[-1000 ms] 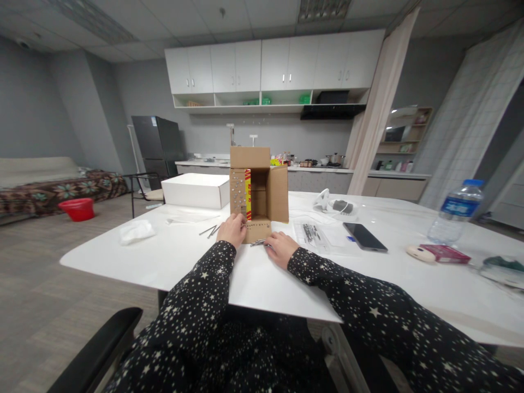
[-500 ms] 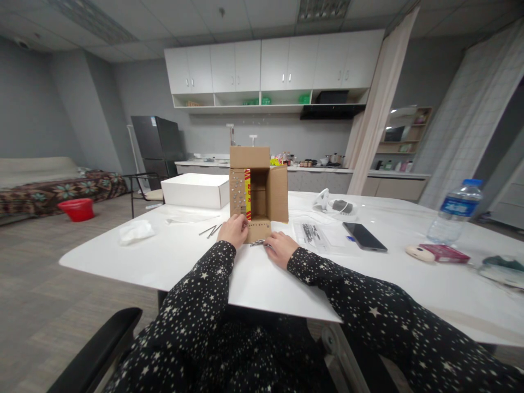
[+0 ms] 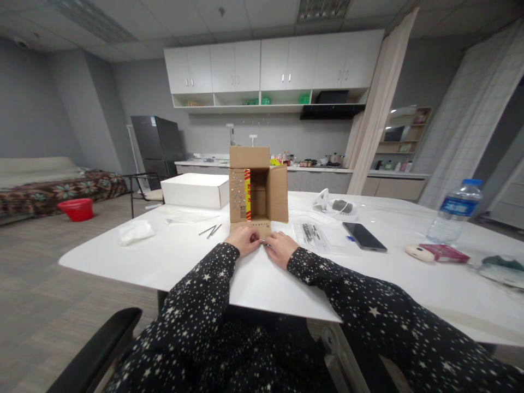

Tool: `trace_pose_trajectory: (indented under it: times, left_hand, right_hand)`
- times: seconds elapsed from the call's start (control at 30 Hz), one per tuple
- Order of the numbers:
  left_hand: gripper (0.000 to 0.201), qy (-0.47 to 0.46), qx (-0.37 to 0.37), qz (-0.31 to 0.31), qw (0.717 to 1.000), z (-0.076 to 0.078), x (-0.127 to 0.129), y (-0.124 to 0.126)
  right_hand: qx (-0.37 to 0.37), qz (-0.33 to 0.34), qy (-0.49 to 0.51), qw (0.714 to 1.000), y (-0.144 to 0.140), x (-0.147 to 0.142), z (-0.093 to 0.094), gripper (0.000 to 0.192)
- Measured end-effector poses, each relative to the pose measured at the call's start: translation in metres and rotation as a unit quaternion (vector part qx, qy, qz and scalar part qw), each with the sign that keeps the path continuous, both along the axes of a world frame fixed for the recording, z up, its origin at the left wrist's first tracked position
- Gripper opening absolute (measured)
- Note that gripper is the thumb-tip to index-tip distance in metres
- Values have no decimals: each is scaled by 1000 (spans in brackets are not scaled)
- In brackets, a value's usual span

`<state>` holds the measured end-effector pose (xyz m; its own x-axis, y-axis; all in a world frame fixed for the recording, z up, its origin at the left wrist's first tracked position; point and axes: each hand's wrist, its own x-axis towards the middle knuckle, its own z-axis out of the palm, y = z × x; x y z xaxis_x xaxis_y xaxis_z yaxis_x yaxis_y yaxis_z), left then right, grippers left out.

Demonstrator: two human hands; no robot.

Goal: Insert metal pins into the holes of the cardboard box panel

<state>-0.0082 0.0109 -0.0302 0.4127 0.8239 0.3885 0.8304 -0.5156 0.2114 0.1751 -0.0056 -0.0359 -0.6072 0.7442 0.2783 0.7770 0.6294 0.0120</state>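
Note:
An open cardboard box stands upright with its opening toward me. Its left flap carries small shiny dots and a yellow-red printed strip. The front flap lies low, with a row of small dark marks. Just before that flap, a thin metal piece shows between my hands. My right hand is closed, its fingertips pinching the metal piece. Close beside it, my left hand is closed with thumb and fingers together; what it pinches is mostly hidden. Several slim metal rods lie left of the hands.
A white box stands at the back left, and a crumpled tissue lies nearer. Toward the right are a clear plastic case with small dark parts, a phone, a water bottle and a magenta box.
My left hand has moved right and slightly toward me, from the box's left flap to the metal piece beside my right hand. My right hand stays about where it was.

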Motion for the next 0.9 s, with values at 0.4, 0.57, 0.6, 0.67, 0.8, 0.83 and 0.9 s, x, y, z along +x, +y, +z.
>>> trace_pose_trajectory:
  times: [0.4,0.57,0.6,0.67,0.8,0.83,0.9]
  left_hand:
    - [11,-10,-11,15,1000,0,2,0]
    - [11,-32,-15,14,999,1,3,-1]
    - [11,-39,-13,15,999,1,3,-1]
    - [10,-56,-6,15,998,2,3,-2]
    - [7,-88,19,14,996,4,3,-3]
    - [5,-96,27,13,995,4,3,-4]
    - [3,-110,46,7,993,5,3,-3]
  right_hand:
    - [5,-1,0,1000,0,0,0,25]
    - [5,-1,5,1000,1,0,-1,25]
    - [5,-2,6,1000,1,0,-2,26]
    - [6,-2,7,1000,2,0,-2,26]
    - [7,1,12,1000,2,0,-2,26]
    - [7,2,14,1000,2,0,-2,26]
    - [7,1,14,1000,2,0,-2,26]
